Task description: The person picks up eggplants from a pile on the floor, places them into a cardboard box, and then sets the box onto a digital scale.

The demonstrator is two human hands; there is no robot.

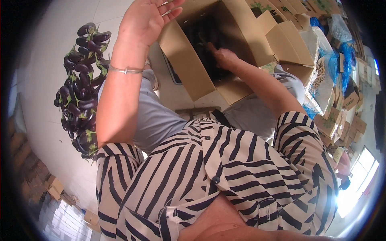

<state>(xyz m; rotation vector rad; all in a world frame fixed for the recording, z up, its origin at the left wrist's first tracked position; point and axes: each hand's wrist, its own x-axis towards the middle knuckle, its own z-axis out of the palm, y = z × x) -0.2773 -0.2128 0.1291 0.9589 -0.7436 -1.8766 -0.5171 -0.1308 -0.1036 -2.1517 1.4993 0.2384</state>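
Observation:
My left hand (144, 23) is raised beside the left flap of an open cardboard box (251, 33). Its palm faces up and its fingers are apart with nothing seen in them; the top edge of the view cuts part of them off. Down inside the box is my right hand (226, 58), its index finger stretched out over dark contents. A greenish stem (202, 38) shows faintly near that fingertip. Shadow hides what the contents are and whether my right fingers hold anything. A pile of dark purple eggplants (81, 87) with green caps lies on the floor to my left.
More cardboard boxes (289, 42) stand at the right. Beside them are a white foam box (324, 78) and blue plastic bags (346, 64). Stacked cardboard (25, 162) lies at the far left. A person (342, 165) is in the background at right.

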